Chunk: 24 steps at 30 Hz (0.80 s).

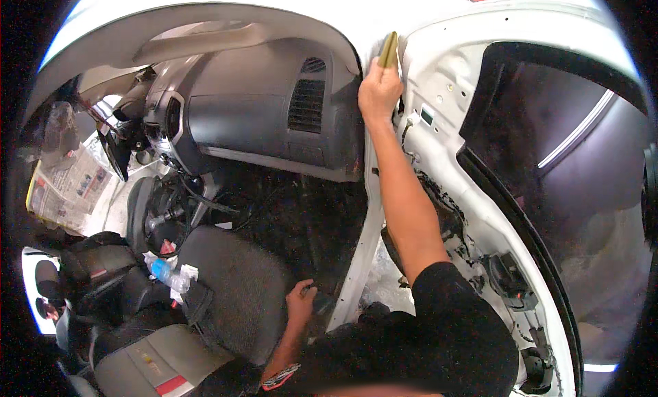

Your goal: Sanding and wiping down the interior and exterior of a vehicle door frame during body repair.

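My right hand (381,94) reaches far forward along the white door pillar. Its fingers are wrapped round a narrow olive-yellow piece (388,51), which stands up against the white body panel; its exact kind I cannot make out. Low in the middle, my left hand (299,305) is closed beside the dark front seat (236,287). A small dark object (308,287) shows at its fingertips, too small to name. White paintwork lies around the right hand, between the dashboard (240,116) and the open door (439,88).
The stripped door, with bare wiring (449,205) and a black window frame, curves along the right. A clear bottle with a blue label (168,273) lies beside the seat. Newspaper (72,184) covers part of the far left side. Another seat (157,359) is at lower left.
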Each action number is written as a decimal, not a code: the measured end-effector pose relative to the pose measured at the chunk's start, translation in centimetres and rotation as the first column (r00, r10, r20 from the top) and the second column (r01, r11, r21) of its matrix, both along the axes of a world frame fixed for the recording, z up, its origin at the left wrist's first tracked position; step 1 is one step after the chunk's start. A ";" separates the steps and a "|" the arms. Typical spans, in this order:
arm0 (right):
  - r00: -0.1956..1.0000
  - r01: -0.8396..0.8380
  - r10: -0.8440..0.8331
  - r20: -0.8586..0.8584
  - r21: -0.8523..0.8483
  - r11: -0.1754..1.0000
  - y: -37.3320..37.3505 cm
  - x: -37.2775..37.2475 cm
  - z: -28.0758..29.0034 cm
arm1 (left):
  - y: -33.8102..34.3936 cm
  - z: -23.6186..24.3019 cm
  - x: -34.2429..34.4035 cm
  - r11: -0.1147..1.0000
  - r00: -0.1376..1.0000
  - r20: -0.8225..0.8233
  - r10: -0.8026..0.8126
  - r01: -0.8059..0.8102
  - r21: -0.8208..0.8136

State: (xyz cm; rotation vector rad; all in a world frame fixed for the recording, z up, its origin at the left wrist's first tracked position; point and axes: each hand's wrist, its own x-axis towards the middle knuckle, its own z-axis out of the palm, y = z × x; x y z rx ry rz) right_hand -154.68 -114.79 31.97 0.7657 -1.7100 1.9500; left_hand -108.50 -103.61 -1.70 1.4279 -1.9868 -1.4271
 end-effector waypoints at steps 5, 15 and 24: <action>0.936 -0.186 0.134 -0.325 -0.133 0.973 0.0 5.7 3.8 | 1.2 -0.8 0.7 0.983 0.995 -0.075 -0.071 0.058 -0.173; 0.915 -0.232 0.158 -0.372 -0.162 0.959 0.0 3.9 2.6 | 1.3 -2.2 1.5 0.993 0.999 0.033 -0.009 0.012 -0.118; 0.945 -0.302 0.282 -0.167 -0.102 0.948 -0.4 6.4 4.3 | 0.2 -3.2 4.4 0.963 0.986 0.166 0.009 0.036 -0.268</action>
